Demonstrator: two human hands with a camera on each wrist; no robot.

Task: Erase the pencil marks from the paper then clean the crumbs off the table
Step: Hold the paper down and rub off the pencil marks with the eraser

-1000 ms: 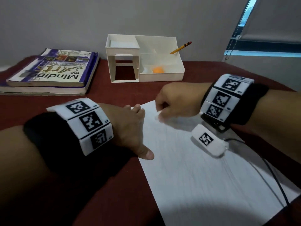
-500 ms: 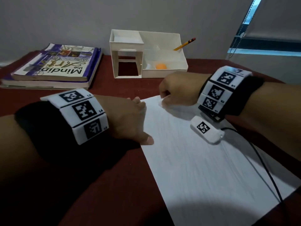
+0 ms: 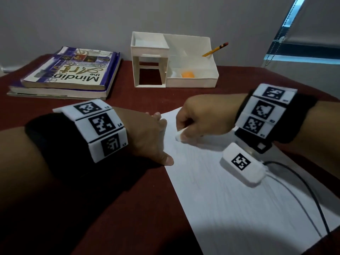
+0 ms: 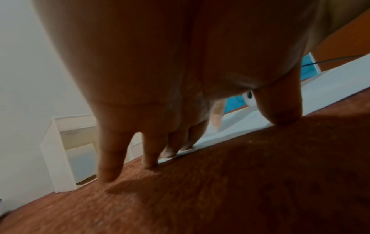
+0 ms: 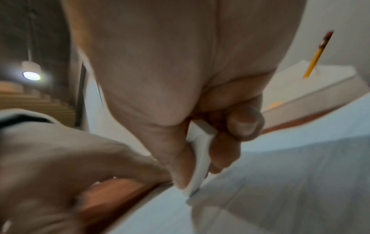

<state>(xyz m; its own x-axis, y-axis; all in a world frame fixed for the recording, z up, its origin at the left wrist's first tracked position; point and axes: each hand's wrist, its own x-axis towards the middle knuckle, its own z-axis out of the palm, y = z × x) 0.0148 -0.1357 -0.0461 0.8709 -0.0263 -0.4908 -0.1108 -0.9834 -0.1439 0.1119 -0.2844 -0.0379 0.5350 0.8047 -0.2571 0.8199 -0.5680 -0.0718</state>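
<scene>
A white sheet of paper (image 3: 230,190) lies on the dark red table (image 3: 110,218), with faint pencil lines across it. My right hand (image 3: 195,124) grips a white eraser (image 3: 179,136) and presses its lower end onto the paper near the far left corner. In the right wrist view the eraser (image 5: 200,158) sits pinched between thumb and fingers, its tip on the paper (image 5: 280,182). My left hand (image 3: 152,133) lies flat with straight fingers (image 4: 112,158) on the table and on the paper's left edge (image 4: 180,152), thumb on the edge too.
A white desk organizer (image 3: 173,61) stands at the back with a yellow pencil (image 3: 215,49) leaning in it and an orange object (image 3: 187,74) in its tray. Stacked books (image 3: 70,72) lie back left. A white tagged device (image 3: 242,164) with a black cable (image 3: 303,190) hangs over the paper.
My right hand moved away to the paper's far corner, then came back toward me and down with the eraser. My left hand has stayed on the paper's edge.
</scene>
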